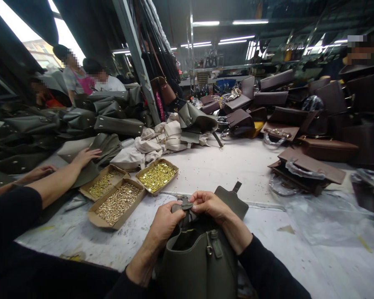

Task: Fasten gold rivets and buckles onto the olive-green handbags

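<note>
A dark green bag [202, 261] stands open at the table's front edge, its flap [232, 202] spread out behind it. My left hand [165, 220] grips a small green strap piece [185, 205] above the bag's opening. On the right side of that same piece, my right hand [210, 206] pinches with thumb and fingers. Metal hardware shows beside the strap, too small to make out. A clasp [209, 249] hangs on the bag's side. Left of my hands sit cardboard trays of small metal parts, one with copper-coloured pieces [118, 204] and one with gold pieces [157, 176].
Another person's hands [85, 158] reach over green bags at the left. A third tray [104, 184] stands near them. Cream bags [143, 149] lie behind the trays, brown bags [305, 166] at the right. Clear plastic [327, 216] covers the right of the table [224, 166].
</note>
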A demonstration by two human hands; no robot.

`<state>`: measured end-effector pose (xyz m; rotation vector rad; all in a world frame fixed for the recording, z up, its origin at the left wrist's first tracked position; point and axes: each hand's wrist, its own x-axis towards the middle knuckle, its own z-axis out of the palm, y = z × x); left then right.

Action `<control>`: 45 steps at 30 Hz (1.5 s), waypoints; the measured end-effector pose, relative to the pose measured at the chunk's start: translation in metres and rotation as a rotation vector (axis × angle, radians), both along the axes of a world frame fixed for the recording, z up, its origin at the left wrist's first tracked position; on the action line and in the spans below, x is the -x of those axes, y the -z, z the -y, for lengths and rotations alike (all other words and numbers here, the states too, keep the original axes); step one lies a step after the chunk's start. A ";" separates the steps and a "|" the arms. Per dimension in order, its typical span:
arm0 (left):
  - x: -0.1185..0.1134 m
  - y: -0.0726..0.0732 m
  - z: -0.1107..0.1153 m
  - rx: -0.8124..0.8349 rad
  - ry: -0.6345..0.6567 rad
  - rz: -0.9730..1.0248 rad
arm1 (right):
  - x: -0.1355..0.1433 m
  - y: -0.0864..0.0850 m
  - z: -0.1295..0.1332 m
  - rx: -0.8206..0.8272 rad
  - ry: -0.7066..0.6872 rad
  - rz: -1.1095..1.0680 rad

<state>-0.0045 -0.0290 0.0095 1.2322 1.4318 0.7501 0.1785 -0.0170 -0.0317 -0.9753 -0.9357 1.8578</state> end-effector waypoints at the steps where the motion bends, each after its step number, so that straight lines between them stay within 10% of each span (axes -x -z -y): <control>1: -0.001 -0.001 0.000 0.001 -0.007 0.010 | 0.001 0.001 -0.001 -0.011 0.015 0.007; 6: -0.003 -0.002 -0.003 0.061 -0.101 0.151 | 0.009 -0.002 0.006 -0.127 0.157 0.090; 11: 0.008 0.005 -0.002 0.139 -0.110 0.289 | 0.018 -0.019 0.036 -0.755 0.430 0.815; 16: 0.014 0.006 0.000 0.179 -0.085 0.443 | 0.022 -0.027 0.053 -1.095 0.345 1.188; 29: 0.009 0.013 -0.001 0.185 -0.063 0.439 | 0.019 -0.022 0.035 -0.522 0.210 0.737; 37: 0.009 0.018 0.004 0.059 -0.044 0.271 | 0.034 -0.011 0.042 -0.878 0.236 1.222; 45: 0.012 0.020 0.007 0.007 -0.041 0.222 | 0.039 -0.011 0.043 -0.703 0.317 1.043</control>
